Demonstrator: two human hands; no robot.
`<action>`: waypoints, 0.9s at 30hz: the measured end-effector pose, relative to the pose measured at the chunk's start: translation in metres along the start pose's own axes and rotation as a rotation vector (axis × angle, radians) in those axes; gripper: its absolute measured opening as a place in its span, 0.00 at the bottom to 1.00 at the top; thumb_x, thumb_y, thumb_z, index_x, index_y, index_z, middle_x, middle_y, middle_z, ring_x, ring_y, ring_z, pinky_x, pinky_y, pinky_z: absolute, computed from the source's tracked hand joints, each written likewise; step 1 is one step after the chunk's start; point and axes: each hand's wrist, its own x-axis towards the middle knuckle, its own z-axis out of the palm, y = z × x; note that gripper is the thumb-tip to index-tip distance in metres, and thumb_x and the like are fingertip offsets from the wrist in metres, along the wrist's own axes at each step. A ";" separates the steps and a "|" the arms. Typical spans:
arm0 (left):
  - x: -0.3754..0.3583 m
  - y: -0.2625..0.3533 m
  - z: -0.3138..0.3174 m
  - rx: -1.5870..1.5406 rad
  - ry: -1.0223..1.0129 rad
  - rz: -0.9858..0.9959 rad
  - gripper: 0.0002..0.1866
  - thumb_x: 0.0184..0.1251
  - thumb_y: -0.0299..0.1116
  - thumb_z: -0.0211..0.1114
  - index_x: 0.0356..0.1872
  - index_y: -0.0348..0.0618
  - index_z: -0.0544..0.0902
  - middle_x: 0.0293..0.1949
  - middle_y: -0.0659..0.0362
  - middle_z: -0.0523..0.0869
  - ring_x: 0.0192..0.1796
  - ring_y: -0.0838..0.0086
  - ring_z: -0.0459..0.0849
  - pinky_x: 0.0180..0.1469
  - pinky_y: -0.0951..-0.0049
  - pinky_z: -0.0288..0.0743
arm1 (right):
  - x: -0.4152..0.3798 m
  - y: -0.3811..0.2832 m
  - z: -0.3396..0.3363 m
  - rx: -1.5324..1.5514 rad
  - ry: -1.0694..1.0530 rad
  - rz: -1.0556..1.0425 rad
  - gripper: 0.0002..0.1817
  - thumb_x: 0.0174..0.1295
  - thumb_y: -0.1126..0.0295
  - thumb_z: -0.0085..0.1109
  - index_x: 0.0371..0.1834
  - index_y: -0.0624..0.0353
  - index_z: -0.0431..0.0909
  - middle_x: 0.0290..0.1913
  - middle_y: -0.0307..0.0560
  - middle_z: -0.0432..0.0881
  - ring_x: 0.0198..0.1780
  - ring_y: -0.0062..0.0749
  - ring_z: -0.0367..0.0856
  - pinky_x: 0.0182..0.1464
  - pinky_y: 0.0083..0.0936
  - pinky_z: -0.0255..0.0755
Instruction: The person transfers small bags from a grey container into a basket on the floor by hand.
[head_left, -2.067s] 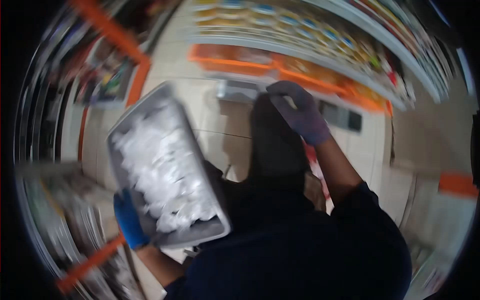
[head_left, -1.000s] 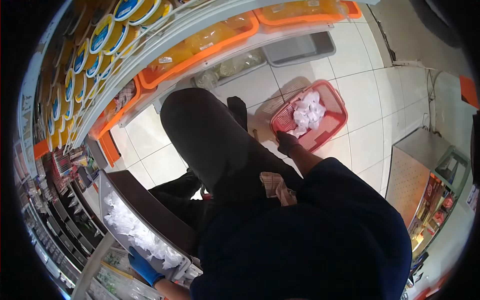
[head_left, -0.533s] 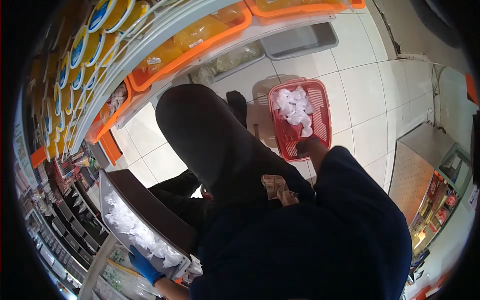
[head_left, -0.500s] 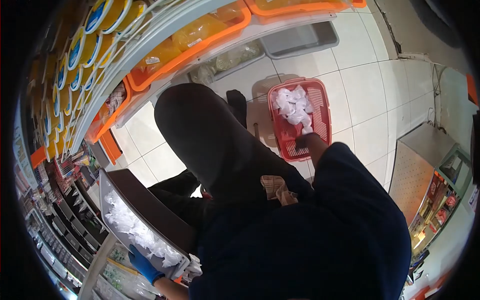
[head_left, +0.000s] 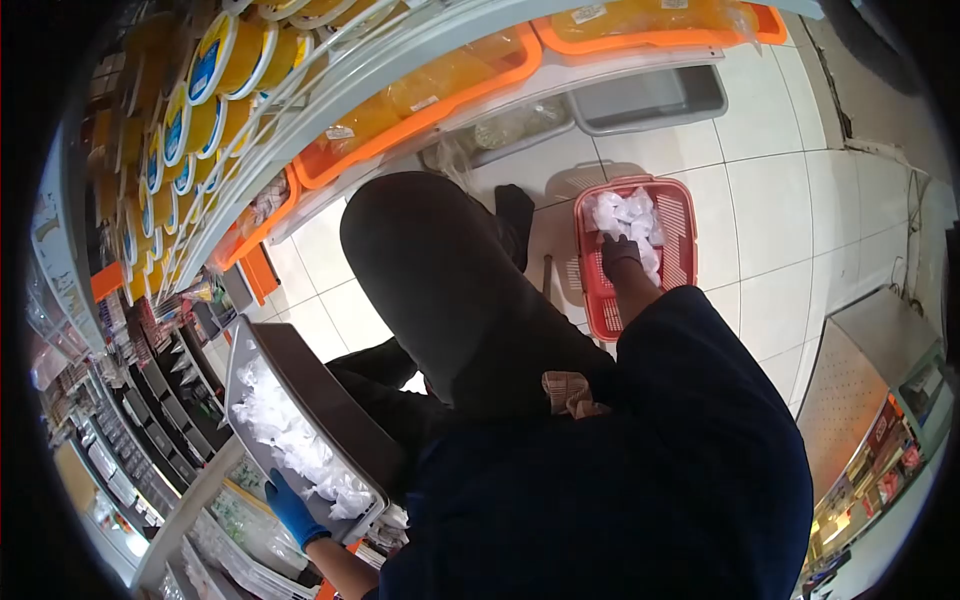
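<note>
My right hand (head_left: 621,259), in a dark glove, reaches down into a red plastic basket (head_left: 686,240) on the floor. Its fingers are at a pile of knotted white plastic bags (head_left: 630,212); whether they grip one is too small to make out. On the other side, my left hand (head_left: 292,510) wears a blue glove and is closed on the outer rim of a grey bin (head_left: 340,410). This bin is tilted beside my leg and filled with similar white plastic bundles (head_left: 290,430).
Orange trays (head_left: 430,85) with bagged yellow contents line the shelf ahead, below stacked yellow tubs (head_left: 210,60). Beneath stand a grey tub (head_left: 650,100) and a bin with clear bags (head_left: 520,125). A metal cabinet (head_left: 885,335) is at the right.
My right hand has moved further into the basket, from its near end onto the white bags. My left hand stays at the grey bin. The whole view has shifted slightly.
</note>
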 end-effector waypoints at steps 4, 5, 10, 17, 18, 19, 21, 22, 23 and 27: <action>-0.011 0.037 -0.009 0.008 -0.092 -0.010 0.35 0.84 0.53 0.54 0.61 0.18 0.77 0.59 0.35 0.84 0.59 0.51 0.83 0.65 0.60 0.73 | -0.005 -0.005 -0.005 -0.105 0.092 0.009 0.32 0.72 0.63 0.50 0.80 0.49 0.67 0.80 0.57 0.66 0.73 0.50 0.72 0.68 0.47 0.69; -0.010 0.039 -0.008 0.008 -0.091 -0.010 0.35 0.84 0.53 0.54 0.61 0.18 0.77 0.59 0.35 0.84 0.59 0.51 0.83 0.65 0.60 0.73 | -0.031 -0.014 -0.036 -0.149 0.044 0.022 0.32 0.72 0.62 0.51 0.80 0.49 0.66 0.81 0.55 0.65 0.73 0.49 0.72 0.68 0.47 0.69; -0.001 0.021 0.006 0.018 0.042 -0.011 0.38 0.83 0.54 0.55 0.66 0.17 0.74 0.66 0.34 0.80 0.67 0.51 0.80 0.70 0.61 0.70 | -0.004 -0.004 0.007 -0.110 0.118 0.126 0.30 0.72 0.62 0.51 0.78 0.52 0.69 0.79 0.54 0.67 0.74 0.47 0.71 0.66 0.48 0.70; 0.013 0.040 0.006 -0.007 -0.015 0.009 0.37 0.83 0.54 0.55 0.65 0.18 0.76 0.64 0.34 0.82 0.64 0.52 0.82 0.68 0.61 0.72 | -0.042 0.003 -0.050 0.214 0.266 -0.036 0.15 0.66 0.72 0.55 0.53 0.57 0.84 0.48 0.56 0.88 0.49 0.56 0.87 0.53 0.47 0.79; 0.007 0.058 0.002 0.000 -0.047 0.010 0.36 0.84 0.53 0.55 0.62 0.19 0.78 0.61 0.36 0.84 0.60 0.53 0.83 0.64 0.61 0.73 | -0.048 0.007 -0.052 0.302 0.346 -0.118 0.12 0.64 0.74 0.56 0.47 0.58 0.87 0.42 0.56 0.89 0.45 0.57 0.88 0.52 0.47 0.80; 0.001 0.069 -0.001 0.008 -0.079 0.005 0.34 0.84 0.53 0.55 0.60 0.20 0.79 0.57 0.38 0.86 0.56 0.55 0.84 0.61 0.61 0.75 | -0.053 0.012 -0.051 0.290 0.341 -0.119 0.12 0.64 0.74 0.56 0.47 0.58 0.87 0.42 0.56 0.89 0.45 0.57 0.88 0.52 0.47 0.80; 0.003 0.074 0.002 -0.008 -0.085 0.021 0.34 0.84 0.53 0.55 0.59 0.20 0.80 0.54 0.39 0.87 0.53 0.56 0.84 0.59 0.61 0.75 | -0.054 0.019 -0.051 0.403 0.469 -0.137 0.09 0.62 0.76 0.57 0.38 0.59 0.89 0.40 0.59 0.88 0.50 0.54 0.87 0.56 0.46 0.80; 0.003 0.073 0.002 -0.014 -0.085 0.044 0.33 0.84 0.52 0.54 0.57 0.21 0.81 0.51 0.40 0.88 0.50 0.58 0.84 0.56 0.61 0.76 | -0.049 0.028 -0.037 0.396 0.464 -0.138 0.09 0.62 0.76 0.57 0.38 0.59 0.89 0.40 0.59 0.88 0.50 0.54 0.87 0.56 0.46 0.80; 0.004 0.072 0.002 -0.013 -0.089 0.044 0.33 0.84 0.52 0.54 0.57 0.21 0.81 0.51 0.40 0.88 0.50 0.58 0.84 0.56 0.61 0.76 | -0.038 0.041 -0.015 0.466 0.497 -0.086 0.09 0.61 0.76 0.59 0.38 0.59 0.89 0.42 0.59 0.88 0.50 0.55 0.87 0.57 0.45 0.80; 0.012 0.062 0.008 -0.020 -0.083 0.040 0.34 0.84 0.53 0.54 0.61 0.21 0.79 0.56 0.39 0.87 0.54 0.58 0.85 0.59 0.63 0.76 | -0.054 0.049 -0.033 0.389 0.349 -0.056 0.13 0.58 0.76 0.61 0.44 0.55 0.91 0.50 0.60 0.88 0.54 0.56 0.87 0.61 0.43 0.79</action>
